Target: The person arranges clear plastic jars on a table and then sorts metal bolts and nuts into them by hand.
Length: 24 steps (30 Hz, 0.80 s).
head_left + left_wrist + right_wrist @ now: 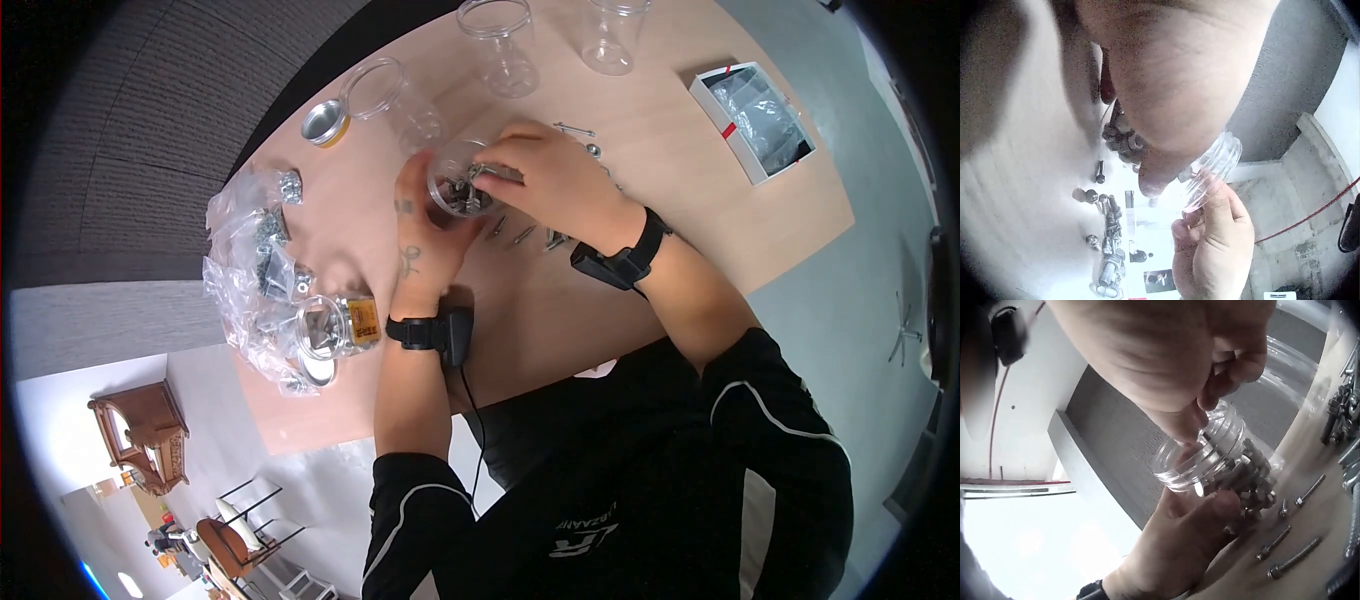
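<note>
A clear jar point(1200, 465) with many metal bolts point(1247, 478) inside stands tilted on the table. The left hand point(425, 225) grips it round its side, thumb and fingers on opposite sides. At the jar's mouth is the right hand point(560, 180), its thumb and fingertips pinching a bolt point(1210, 442) partly inside the rim. Loose bolts point(1294, 557) lie on the table beside the jar, and more are heaped near the right forearm, also visible as a pile point(1110, 250) in the left wrist view.
Empty clear jars point(510, 75) stand along the far edge with a metal lid point(325, 122). Plastic bags of hardware point(245, 250) and a labelled jar point(345, 325) are at the left. A white box point(745, 150) holding a plastic bag is at the right.
</note>
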Each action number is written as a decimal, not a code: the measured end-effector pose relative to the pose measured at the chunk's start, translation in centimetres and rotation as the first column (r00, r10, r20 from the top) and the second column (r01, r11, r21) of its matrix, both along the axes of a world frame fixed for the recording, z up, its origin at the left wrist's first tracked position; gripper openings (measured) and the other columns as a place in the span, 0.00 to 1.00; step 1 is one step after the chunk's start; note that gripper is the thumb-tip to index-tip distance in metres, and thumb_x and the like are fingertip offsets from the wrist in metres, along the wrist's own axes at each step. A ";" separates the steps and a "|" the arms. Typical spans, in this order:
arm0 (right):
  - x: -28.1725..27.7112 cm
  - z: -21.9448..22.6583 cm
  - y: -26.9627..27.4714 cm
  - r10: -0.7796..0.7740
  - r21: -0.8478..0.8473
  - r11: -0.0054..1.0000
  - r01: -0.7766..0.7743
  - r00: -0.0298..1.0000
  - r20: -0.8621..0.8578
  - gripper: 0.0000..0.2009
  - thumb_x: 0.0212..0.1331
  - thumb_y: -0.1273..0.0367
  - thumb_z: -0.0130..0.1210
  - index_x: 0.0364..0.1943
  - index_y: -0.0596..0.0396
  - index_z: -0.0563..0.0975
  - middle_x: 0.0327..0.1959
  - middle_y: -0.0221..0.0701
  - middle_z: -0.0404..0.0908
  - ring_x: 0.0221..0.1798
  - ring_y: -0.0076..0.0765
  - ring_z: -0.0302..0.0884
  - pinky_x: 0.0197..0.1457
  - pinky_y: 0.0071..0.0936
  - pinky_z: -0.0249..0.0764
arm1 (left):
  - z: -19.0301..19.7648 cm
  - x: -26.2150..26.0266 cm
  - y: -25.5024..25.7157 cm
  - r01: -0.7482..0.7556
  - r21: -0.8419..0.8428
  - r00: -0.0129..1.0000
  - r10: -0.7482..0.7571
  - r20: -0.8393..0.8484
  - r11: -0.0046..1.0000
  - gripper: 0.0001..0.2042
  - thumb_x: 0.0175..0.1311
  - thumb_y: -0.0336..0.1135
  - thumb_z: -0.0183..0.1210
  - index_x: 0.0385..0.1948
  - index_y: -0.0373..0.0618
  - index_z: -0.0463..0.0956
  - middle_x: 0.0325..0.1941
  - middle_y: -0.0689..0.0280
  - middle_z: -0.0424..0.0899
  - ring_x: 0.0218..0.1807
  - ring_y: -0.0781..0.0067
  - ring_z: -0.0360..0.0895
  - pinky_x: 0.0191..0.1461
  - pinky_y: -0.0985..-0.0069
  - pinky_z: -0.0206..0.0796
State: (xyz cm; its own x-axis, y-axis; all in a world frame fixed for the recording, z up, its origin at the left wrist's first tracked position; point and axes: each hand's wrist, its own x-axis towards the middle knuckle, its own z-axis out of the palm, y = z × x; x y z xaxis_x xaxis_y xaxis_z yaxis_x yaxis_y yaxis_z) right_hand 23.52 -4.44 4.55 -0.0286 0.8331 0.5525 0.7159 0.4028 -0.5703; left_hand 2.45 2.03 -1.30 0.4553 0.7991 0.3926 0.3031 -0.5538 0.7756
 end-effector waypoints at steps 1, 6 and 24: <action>0.3 0.3 0.2 0.006 0.047 0.999 -0.003 0.998 -0.060 0.10 0.64 0.64 0.67 0.42 0.55 0.87 0.39 0.36 0.84 0.41 0.44 0.83 0.45 0.37 0.80 | 0.0 0.0 0.0 -0.001 0.000 1.000 0.001 0.001 1.000 0.53 0.50 0.13 0.76 0.79 0.48 0.53 0.64 0.55 0.74 0.62 0.63 0.81 0.60 0.69 0.82; 2.8 1.7 -1.0 -0.054 -0.030 0.998 0.048 0.968 -0.247 0.09 0.67 0.69 0.66 0.44 0.60 0.85 0.35 0.33 0.83 0.33 0.31 0.78 0.39 0.28 0.75 | 0.9 0.3 -0.3 -0.110 -0.144 0.991 0.119 0.056 0.983 0.52 0.47 0.23 0.82 0.78 0.39 0.58 0.71 0.54 0.70 0.61 0.59 0.81 0.57 0.67 0.82; 2.0 -1.7 -9.4 0.108 -0.375 0.927 0.032 0.931 0.348 0.11 0.61 0.73 0.63 0.47 0.54 0.83 0.48 0.40 0.82 0.54 0.55 0.82 0.58 0.46 0.79 | 0.0 0.3 1.0 0.016 -0.140 0.985 0.008 0.170 0.990 0.50 0.55 0.26 0.77 0.79 0.36 0.54 0.64 0.54 0.82 0.61 0.65 0.84 0.62 0.69 0.80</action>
